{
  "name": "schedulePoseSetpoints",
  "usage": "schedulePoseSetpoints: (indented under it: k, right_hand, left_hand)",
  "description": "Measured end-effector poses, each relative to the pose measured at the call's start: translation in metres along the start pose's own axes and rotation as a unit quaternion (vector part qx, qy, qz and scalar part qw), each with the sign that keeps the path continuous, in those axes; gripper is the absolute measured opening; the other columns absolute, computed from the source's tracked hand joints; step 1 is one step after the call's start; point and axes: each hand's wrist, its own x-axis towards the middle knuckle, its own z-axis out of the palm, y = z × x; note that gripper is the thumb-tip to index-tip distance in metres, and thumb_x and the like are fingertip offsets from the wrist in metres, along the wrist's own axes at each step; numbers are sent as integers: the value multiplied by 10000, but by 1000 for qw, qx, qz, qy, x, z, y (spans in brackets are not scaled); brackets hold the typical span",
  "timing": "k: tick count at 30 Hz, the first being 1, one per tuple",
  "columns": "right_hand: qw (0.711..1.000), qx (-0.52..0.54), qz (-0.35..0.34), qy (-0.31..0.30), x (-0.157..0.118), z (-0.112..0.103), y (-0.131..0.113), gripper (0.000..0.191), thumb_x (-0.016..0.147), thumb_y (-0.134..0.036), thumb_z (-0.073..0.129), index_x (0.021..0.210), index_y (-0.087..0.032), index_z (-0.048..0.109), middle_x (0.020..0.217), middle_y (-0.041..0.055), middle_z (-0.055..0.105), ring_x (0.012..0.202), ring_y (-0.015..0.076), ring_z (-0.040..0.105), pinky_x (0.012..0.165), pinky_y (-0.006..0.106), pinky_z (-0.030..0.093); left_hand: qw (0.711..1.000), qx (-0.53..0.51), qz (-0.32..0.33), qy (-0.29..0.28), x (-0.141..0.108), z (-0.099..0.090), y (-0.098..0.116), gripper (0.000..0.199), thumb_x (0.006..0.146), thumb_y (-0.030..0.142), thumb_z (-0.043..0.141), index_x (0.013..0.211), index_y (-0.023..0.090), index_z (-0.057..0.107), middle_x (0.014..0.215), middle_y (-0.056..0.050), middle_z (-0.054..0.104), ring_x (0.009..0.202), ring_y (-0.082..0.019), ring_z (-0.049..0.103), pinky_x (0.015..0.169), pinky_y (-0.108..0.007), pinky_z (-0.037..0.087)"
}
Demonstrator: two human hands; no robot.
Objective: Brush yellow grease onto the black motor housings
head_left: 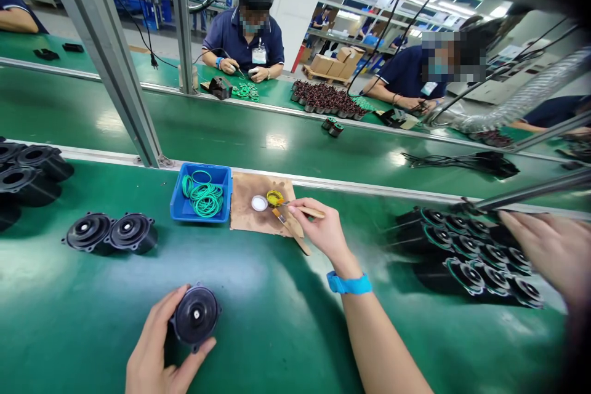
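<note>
My left hand [159, 345] is closed round a round black housing [197, 314] with a small white centre, low in the view. Farther forward, my right hand [318, 225] pinches a wooden-handled brush [307, 211], its tip at a small dish of yellow paste [276, 198]. That dish stands on a stained cardboard sheet [244, 218], beside a white round lid [259, 203] and a second brush [293, 233] lying slantwise. Left of the cardboard is a blue bin [174, 209] holding green rings [205, 199].
Two black housings [108, 233] stand at the left, with more [28, 172] at the far left. Rows of ringed housings [480, 252] are at the right, near another person's blurred hand [545, 246]. Metal posts [111, 55] and co-workers are beyond.
</note>
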Motion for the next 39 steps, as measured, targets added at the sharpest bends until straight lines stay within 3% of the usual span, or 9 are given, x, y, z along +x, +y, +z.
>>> schedulePoseSetpoints:
  k: [10,17,25,32,36,39]
  right_hand:
    - [1000,0,16,13,3,-13,5,260,854,-429,638,772,-192,707,744,45,715,630,190,589,586,292,431]
    - [995,83,57,19,5,-2,8,314,822,-498,667,782,-187,695,673,22,666,600,171,574,559,279,445]
    - [965,207,136,84,9,9,26,500,850,-673,568,868,-185,675,661,40,670,554,162,602,515,281,486]
    - [938,265,188,122,11,12,33,536,708,-691,719,776,-161,679,564,25,639,489,156,574,446,267,445]
    - [926,289,188,157,11,4,25,518,661,-657,780,716,-152,678,536,11,618,466,123,532,428,240,400]
    - [914,331,171,163,10,0,5,499,681,-654,771,751,-169,676,554,-17,600,485,101,513,441,219,392]
  left_hand:
    - [1000,-16,-15,5,0,0,2,585,868,475,657,1374,245,473,1229,-94,664,1063,-271,698,840,-317,597]
    - [1000,-17,-11,6,2,0,1,576,869,466,658,1369,241,480,1234,-95,661,1057,-267,698,845,-317,594]
    - [1000,-15,-14,1,0,0,0,598,864,479,660,1379,241,470,1239,-103,659,1073,-283,695,844,-332,594]
    - [1000,-19,-6,2,1,-3,2,588,871,459,661,1382,243,467,1254,-106,655,1082,-281,693,846,-326,593]
    - [1000,-17,-3,0,2,-2,2,614,859,479,678,1386,247,463,1261,-114,633,1100,-294,678,852,-355,598]
    - [1000,-14,-15,12,2,-3,7,597,862,491,674,1367,236,486,1244,-123,606,1081,-292,679,838,-368,603]
